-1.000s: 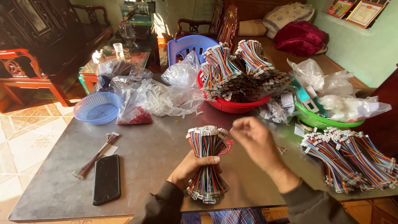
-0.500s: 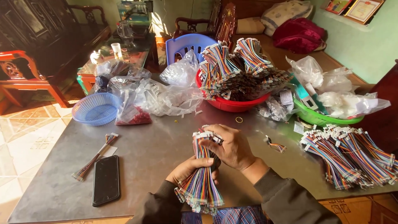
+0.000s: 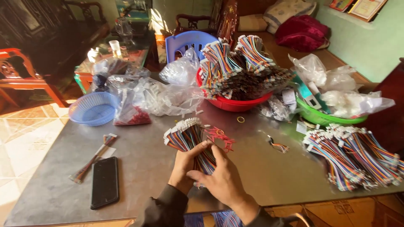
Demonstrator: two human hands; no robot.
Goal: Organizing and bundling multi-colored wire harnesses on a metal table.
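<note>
Beside the hands' wire bundle [image 3: 190,138], a black phone [image 3: 104,182] lies left.

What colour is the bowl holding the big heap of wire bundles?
The bowl is red, seen in the head view, at the table's far side.

There is one camera, and it sits on the person's head. It looks forward and down over the grey counter [image 3: 261,168]. It is close to the two hands, which show low in the middle of the view: the left hand [image 3: 185,168] and the right hand [image 3: 223,178]. The near edge of the counter runs along the bottom. The far side, with the red bowl [image 3: 235,105] and the blue chair [image 3: 185,42], sits higher up. The tiled floor [image 3: 25,138] shows on the left.
</note>
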